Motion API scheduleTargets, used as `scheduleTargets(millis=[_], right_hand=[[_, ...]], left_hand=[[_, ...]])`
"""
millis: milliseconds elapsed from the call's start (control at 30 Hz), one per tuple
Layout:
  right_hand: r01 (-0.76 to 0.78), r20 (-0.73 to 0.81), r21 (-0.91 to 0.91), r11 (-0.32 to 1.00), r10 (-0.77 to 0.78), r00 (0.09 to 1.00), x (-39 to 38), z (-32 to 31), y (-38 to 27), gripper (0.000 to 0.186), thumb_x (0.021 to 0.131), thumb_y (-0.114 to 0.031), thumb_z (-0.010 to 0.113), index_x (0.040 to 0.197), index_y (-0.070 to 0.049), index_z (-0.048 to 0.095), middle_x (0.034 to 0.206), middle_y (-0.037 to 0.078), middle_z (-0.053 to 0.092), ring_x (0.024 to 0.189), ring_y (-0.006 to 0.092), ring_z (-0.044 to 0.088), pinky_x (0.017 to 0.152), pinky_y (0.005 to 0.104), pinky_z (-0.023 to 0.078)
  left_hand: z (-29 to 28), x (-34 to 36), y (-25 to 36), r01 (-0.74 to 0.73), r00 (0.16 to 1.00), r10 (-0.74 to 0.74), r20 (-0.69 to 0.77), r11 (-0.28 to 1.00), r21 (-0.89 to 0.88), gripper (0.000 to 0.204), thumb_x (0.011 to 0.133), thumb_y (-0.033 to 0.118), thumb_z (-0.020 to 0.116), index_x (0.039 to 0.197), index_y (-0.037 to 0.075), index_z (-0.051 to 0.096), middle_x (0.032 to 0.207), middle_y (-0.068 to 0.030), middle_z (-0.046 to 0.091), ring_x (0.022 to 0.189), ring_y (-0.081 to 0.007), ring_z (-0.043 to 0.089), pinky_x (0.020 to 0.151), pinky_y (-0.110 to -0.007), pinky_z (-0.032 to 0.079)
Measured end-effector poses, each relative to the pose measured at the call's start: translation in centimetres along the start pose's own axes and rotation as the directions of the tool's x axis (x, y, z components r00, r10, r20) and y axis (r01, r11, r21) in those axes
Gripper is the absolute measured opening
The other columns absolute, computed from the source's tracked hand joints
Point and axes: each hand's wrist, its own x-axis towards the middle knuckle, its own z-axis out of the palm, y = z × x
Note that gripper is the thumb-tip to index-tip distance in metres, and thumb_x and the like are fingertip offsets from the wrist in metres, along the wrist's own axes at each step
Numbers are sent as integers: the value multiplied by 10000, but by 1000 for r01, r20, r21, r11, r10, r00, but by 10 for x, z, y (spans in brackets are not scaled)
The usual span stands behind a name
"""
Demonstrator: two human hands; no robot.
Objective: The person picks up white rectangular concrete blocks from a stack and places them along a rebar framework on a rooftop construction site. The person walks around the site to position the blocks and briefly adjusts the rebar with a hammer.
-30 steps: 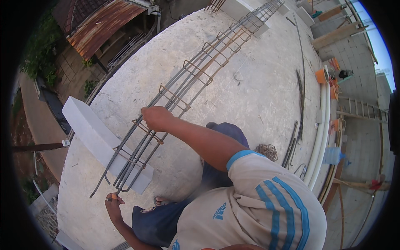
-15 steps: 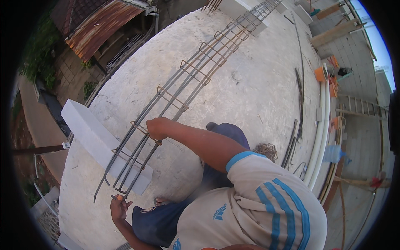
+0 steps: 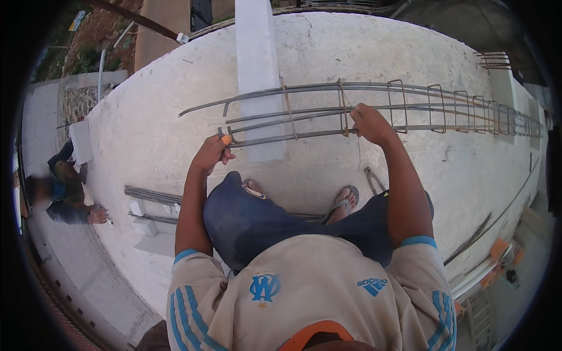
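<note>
A long rebar cage (image 3: 319,109) of grey bars and thin rusty stirrups stretches from in front of me off to the right. Near its left end my left hand (image 3: 211,153) is closed on a small orange-and-dark thing (image 3: 226,139), beside the bent bar tips; its kind is not clear. My right hand (image 3: 373,124) is closed at the second stirrup (image 3: 342,108), fingers pinched around a thin tie wire (image 3: 359,153) whose loose end dangles below. A pair of pincers (image 3: 372,180) lies on the slab by my right foot.
A pale concrete block beam (image 3: 257,52) runs under the cage's left end. Several dark bars (image 3: 153,195) and small light blocks lie to the left on the slab (image 3: 328,158). Another person (image 3: 67,184) crouches at the far left. Orange buckets (image 3: 500,251) stand at the lower right.
My view has swung round, so the cage now lies crosswise. Both hands remain at about the same places on it. The pincers and the other person have come into view.
</note>
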Motion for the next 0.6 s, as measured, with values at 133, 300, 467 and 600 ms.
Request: scheduleTargets(millis=[133,300,467,600], right_hand=[[-29,-12,29,999,30,999,-6,2,-8,266,884,-208,382,862,41,474,699,172,554,612,243,574,612,377,435],[113,-77,-48,992,-116,990,-5,4,9,221,879,-187,411,847,21,476,696,147,560,642,235,575,620,353,433],[152,-232,13,988,-145,962,-10,-3,4,202,863,-193,439,899,-4,502,692,165,567,647,281,571,635,371,422],[36,-323,-9,999,-37,946,-13,-15,-6,213,852,-210,479,947,-24,521,821,182,610,827,218,597,686,349,422]], left_hand=[[0,-5,-7,10,1000,-9,8,998,-63,333,861,343,500,873,11,482,561,-24,452,425,-121,420,732,-356,494],[7,0,-17,-2,1000,0,-17,993,-118,339,859,344,500,861,5,484,566,-25,455,422,-119,425,718,-347,501],[7,6,-15,22,999,-22,-49,1000,-2,353,862,339,501,871,-13,482,563,-27,453,411,-118,422,694,-347,513],[6,11,-17,69,997,-71,-29,996,-64,442,834,411,539,894,-24,485,572,-38,463,402,-123,423,732,-371,507]])
